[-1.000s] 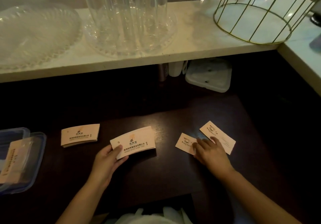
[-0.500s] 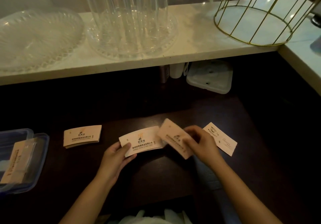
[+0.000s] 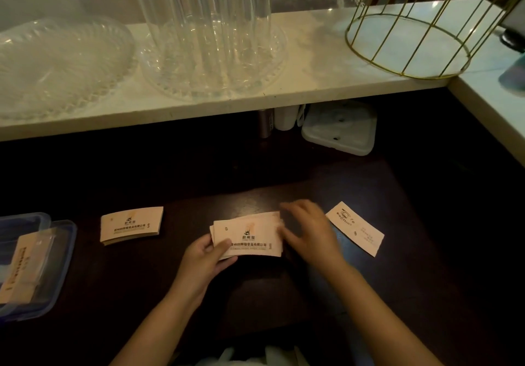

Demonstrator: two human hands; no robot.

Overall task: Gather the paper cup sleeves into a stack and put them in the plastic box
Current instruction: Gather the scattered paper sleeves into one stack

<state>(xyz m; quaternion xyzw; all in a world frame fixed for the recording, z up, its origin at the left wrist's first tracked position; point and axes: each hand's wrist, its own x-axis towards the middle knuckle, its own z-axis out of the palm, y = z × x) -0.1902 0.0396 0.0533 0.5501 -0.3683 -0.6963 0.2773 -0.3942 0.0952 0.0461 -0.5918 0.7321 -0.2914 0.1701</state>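
Dim dark tabletop [image 3: 142, 294]: left hand [image 3: 207, 260] pinched the sleeve stack [image 3: 247, 235] by its near corner to steady it, right hand [image 3: 309, 232] spread loosely at its far edge, seemingly squaring it; one sleeve [image 3: 355, 228] and a second pile [image 3: 131, 225] lay apart, plastic box [image 3: 56, 274] far left.

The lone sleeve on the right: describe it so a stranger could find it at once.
Start at the gold wire basket on the pale counter, then drop to the dark table below. Just past the right hand lies a single cup sleeve, flat and angled. Unlike the stack in the left hand and the small pile further left, it lies alone, untouched.
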